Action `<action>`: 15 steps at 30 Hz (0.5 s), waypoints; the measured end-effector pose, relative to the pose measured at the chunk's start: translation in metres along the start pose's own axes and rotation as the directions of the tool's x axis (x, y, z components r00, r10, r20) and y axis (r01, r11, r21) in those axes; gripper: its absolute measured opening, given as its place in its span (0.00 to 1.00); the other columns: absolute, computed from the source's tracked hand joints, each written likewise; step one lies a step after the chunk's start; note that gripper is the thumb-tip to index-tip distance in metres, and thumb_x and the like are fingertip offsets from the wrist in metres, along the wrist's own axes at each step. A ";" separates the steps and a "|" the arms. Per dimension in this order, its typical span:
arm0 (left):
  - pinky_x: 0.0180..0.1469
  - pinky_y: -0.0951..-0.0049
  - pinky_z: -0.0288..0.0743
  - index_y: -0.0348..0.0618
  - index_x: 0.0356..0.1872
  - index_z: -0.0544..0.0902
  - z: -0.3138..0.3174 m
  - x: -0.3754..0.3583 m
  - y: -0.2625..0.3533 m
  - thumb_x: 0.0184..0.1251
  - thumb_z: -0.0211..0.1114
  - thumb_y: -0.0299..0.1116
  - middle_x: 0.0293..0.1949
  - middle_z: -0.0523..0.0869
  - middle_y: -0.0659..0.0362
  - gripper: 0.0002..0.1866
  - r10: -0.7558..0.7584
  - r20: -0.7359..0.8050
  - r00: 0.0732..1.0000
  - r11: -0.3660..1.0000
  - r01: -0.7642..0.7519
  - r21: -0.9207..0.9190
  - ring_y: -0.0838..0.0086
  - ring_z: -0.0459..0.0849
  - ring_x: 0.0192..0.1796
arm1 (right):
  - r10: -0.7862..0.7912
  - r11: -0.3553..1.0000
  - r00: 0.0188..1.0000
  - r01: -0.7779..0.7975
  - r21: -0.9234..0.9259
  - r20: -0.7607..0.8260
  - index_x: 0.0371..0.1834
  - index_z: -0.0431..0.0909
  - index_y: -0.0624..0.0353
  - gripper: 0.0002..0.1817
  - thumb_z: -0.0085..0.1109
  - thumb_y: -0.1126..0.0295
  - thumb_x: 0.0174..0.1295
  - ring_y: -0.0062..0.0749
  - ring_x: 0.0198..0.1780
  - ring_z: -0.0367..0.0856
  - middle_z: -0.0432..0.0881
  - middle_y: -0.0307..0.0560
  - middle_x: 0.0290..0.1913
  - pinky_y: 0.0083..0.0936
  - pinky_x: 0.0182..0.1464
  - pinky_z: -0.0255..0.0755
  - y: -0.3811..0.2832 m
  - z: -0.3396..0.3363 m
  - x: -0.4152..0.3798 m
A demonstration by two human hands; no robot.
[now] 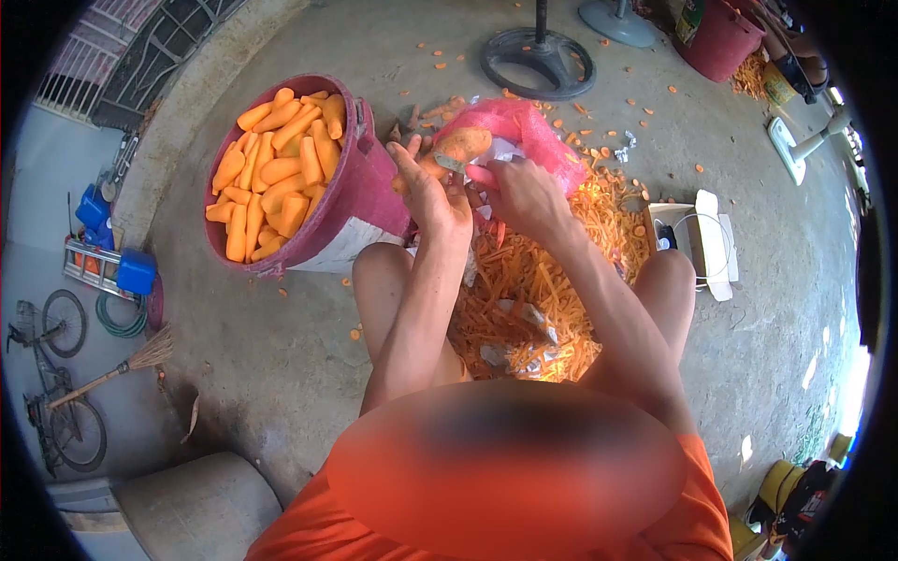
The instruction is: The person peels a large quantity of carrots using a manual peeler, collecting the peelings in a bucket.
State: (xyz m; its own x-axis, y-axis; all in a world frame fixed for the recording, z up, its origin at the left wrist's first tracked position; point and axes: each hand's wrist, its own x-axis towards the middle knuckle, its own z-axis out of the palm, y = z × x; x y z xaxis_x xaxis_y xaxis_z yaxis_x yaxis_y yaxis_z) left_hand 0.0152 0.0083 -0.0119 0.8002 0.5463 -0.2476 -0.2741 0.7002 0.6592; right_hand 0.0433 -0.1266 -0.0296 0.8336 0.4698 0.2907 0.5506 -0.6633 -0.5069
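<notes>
My left hand (435, 201) is closed around an unpeeled-looking carrot (464, 142), whose thick end points up and to the right. Part of that carrot is hidden by my fingers. In my right hand (531, 194) is a pink-handled knife (481, 175), its short blade lying against the carrot's underside. Just beyond both hands lies a pink mesh bag (533, 131) with more carrots beside it. Below them, between my legs, a large heap of orange peelings (524, 280) covers the floor.
At my left stands a dark pink bucket (351, 201), heaped with peeled carrots (281, 168). An open white box (706, 238) sits right of the peelings. Ahead are a black round stand base (505, 79) and another pink bucket (725, 42). Carrot slices dot the concrete floor (309, 365).
</notes>
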 end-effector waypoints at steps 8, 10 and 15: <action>0.71 0.60 0.71 0.39 0.55 0.71 -0.008 0.009 -0.019 0.71 0.65 0.63 0.58 0.73 0.54 0.34 0.093 0.033 0.995 0.996 -0.092 -0.019 0.69 0.73 0.66 | 0.062 0.986 0.998 -0.064 -0.154 -0.020 0.35 0.85 0.64 0.15 0.62 0.60 0.65 0.60 0.40 0.87 0.86 0.65 0.33 0.52 0.42 0.79 0.060 0.022 0.013; 0.74 0.58 0.69 0.37 0.60 0.67 -0.010 0.006 -0.021 0.70 0.66 0.62 0.58 0.72 0.54 0.38 0.118 0.059 0.991 0.993 -0.119 0.006 0.68 0.73 0.66 | 0.340 0.931 0.920 -0.301 -0.207 0.196 0.37 0.86 0.67 0.22 0.56 0.55 0.70 0.63 0.41 0.87 0.86 0.69 0.34 0.52 0.45 0.80 0.101 -0.001 0.035; 0.73 0.55 0.71 0.39 0.62 0.66 -0.015 0.010 -0.005 0.74 0.64 0.58 0.60 0.73 0.52 0.34 -0.056 -0.003 0.998 0.998 0.056 -0.017 0.64 0.74 0.67 | 0.385 0.889 0.922 -0.383 -0.252 -0.044 0.40 0.87 0.64 0.18 0.57 0.58 0.68 0.59 0.44 0.89 0.88 0.67 0.40 0.50 0.49 0.83 0.093 -0.035 0.026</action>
State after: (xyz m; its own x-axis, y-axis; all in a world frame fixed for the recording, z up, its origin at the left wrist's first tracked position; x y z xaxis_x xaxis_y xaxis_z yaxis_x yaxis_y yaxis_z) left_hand 0.0167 0.0173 -0.0285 0.8129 0.5071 -0.2863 -0.2376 0.7377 0.6319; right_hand 0.1177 -0.1966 -0.0404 0.9824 0.1519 0.1084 0.1811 -0.9162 -0.3575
